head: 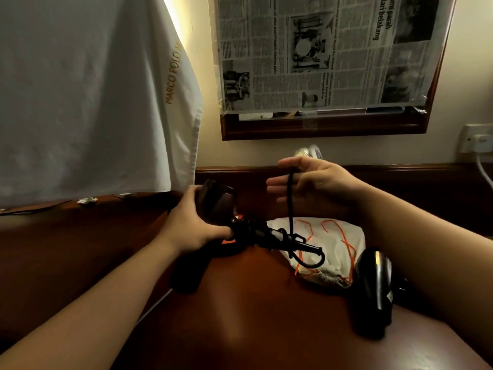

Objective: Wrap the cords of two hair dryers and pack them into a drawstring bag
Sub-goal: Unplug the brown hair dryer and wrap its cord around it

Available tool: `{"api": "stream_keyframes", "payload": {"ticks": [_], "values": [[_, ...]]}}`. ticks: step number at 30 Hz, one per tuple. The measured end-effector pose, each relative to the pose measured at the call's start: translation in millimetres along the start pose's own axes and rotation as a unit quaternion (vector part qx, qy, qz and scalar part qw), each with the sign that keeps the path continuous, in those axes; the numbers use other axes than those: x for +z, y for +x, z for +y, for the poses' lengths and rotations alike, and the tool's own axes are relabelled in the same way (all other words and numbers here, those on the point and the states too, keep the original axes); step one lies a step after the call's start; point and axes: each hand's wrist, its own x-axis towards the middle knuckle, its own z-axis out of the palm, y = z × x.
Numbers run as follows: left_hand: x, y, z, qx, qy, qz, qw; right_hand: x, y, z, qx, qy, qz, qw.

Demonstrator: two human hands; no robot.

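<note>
Left hand: was clamped around the dark hair dryer, holding it up over the wooden table.
Right hand: fingers loose and half spread, thumb pinching the black cord and pulling it upward.
Cord progress: a few turns already sat on the handle, with a loop hanging free, so I'd say roughly midway.
Second hair dryer: lay on the table by the right forearm; couldn't tell if its cord was wrapped.
Drawstring bag: white with orange strings, flat on the table, nothing packed yet.
</note>
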Motion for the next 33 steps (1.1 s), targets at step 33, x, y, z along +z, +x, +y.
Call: {"api": "stream_keyframes", "payload": {"ticks": [33], "values": [[15.5,-22.8,-77.0,-0.364,0.147,-0.217,0.894,61.1,11.4,186.0,0.088,-0.616,-0.082,0.778]]}}
